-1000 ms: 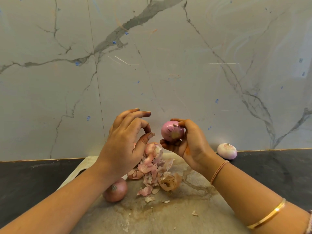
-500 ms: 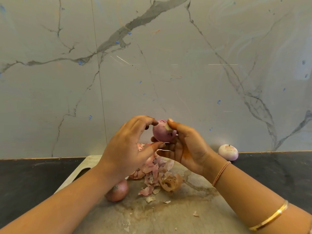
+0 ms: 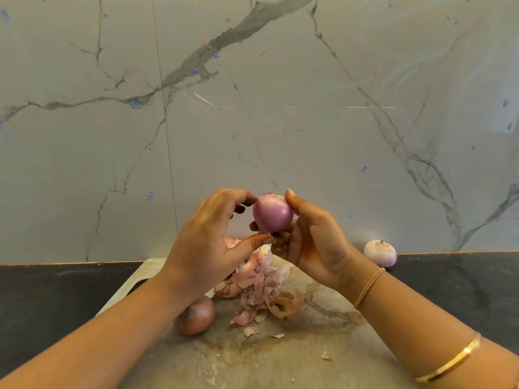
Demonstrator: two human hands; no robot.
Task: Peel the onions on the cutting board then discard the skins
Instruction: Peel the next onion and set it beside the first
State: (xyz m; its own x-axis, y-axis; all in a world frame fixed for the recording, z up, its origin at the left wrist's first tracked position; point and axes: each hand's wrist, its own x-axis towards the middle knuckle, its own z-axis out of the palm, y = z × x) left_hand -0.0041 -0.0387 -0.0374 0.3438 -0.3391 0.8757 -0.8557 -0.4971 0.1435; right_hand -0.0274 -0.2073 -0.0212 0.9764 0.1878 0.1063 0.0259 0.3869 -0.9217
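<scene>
A smooth purple onion (image 3: 271, 214) is held up above the cutting board (image 3: 295, 357). My right hand (image 3: 311, 242) grips it from the right, thumb on its top. My left hand (image 3: 209, 242) curls round its left side, index finger at the top and thumb at the bottom. A heap of pink onion skins (image 3: 259, 284) lies on the board below my hands. An unpeeled brown onion (image 3: 194, 315) sits on the board under my left forearm. Another onion (image 3: 231, 242) shows partly behind my left hand.
A peeled pale onion (image 3: 380, 253) lies on the dark counter (image 3: 463, 287) to the right, against the marble wall (image 3: 252, 108). Small skin scraps (image 3: 325, 356) dot the stained board. Dark counter also runs on the left (image 3: 50, 293).
My left hand has moved right from open air onto the onion, finger and thumb closing on it. My right hand has turned the onion, so its smooth side now faces me.
</scene>
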